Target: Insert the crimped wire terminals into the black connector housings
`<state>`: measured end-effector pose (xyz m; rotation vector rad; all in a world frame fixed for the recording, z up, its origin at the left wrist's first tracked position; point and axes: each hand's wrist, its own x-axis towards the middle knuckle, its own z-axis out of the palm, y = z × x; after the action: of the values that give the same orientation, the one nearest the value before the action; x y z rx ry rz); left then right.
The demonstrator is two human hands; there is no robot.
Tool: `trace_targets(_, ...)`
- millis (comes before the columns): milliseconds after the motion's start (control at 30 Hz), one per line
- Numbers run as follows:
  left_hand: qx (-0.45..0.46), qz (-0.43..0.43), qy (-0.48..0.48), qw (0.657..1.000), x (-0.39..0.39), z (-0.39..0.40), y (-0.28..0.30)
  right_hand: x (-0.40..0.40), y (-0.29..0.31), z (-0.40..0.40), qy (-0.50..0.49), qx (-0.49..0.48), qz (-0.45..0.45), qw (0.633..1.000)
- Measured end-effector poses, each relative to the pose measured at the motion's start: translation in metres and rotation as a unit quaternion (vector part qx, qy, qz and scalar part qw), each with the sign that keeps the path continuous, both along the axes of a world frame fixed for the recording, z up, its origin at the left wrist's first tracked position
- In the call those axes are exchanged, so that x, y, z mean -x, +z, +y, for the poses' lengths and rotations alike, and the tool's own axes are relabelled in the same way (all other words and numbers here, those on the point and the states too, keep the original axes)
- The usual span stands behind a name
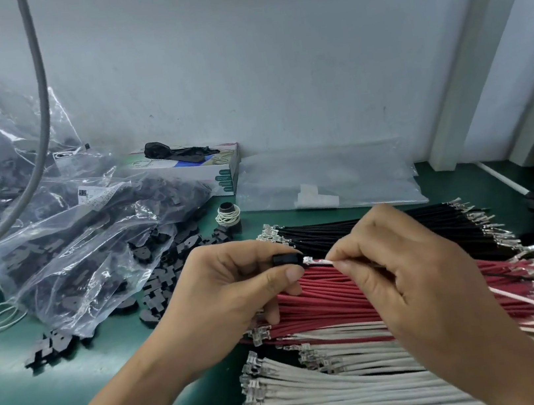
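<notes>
Pinching a black connector housing (284, 259) at mid-frame, the left hand (234, 297) holds it tip to tip with the metal terminal (308, 260) of a white wire (323, 262) — that wire gripped between the right hand's (419, 280) thumb and forefinger. Left of centre, a clear plastic bag (65, 232) holds more black housings, some spilled onto the green mat (78, 386). Black, red and white wire bundles lie beneath the hands.

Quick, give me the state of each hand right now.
Left hand: closed, pinching a black connector housing.
Right hand: closed, pinching a white wire, its terminal at the housing's opening.
</notes>
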<state>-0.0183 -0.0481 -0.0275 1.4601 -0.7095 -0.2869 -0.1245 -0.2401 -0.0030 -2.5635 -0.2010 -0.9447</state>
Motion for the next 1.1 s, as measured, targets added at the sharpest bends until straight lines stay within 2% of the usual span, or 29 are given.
trace_targets(133, -0.015, -0.01, -0.005, 1.0, 0.002, -0.001, -0.001, -0.003, -0.008, 0.001, -0.002, 0.032, -0.036, 0.999)
trace_targets(333, -0.034, -0.047, -0.033, 0.998, 0.003, 0.0, 0.0, -0.002, -0.007, -0.004, 0.045, -0.044, -0.02, 0.998)
trace_targets(400, -0.039, -0.058, -0.04, 0.997, 0.005, -0.001, -0.001, -0.003, -0.009, 0.0, 0.045, -0.029, -0.029, 0.998)
trace_targets(500, -0.067, -0.077, -0.039, 0.994, 0.008, -0.002, -0.002, -0.004, -0.013, 0.009, 0.032, 0.044, -0.053, 0.997)
trace_targets(633, -0.046, -0.06, -0.039, 0.996, 0.004, -0.001, 0.0, -0.001, -0.012, -0.003, 0.044, 0.001, -0.028, 0.999)
trace_targets(733, -0.041, -0.053, -0.037, 0.997, 0.001, 0.001, 0.0, 0.001, -0.012, -0.01, 0.024, 0.015, -0.015, 1.0)
trace_targets(1100, -0.083, -0.067, -0.047, 0.993, 0.002, 0.001, -0.005, -0.004, -0.023, -0.004, 0.035, 0.065, -0.072, 0.995)
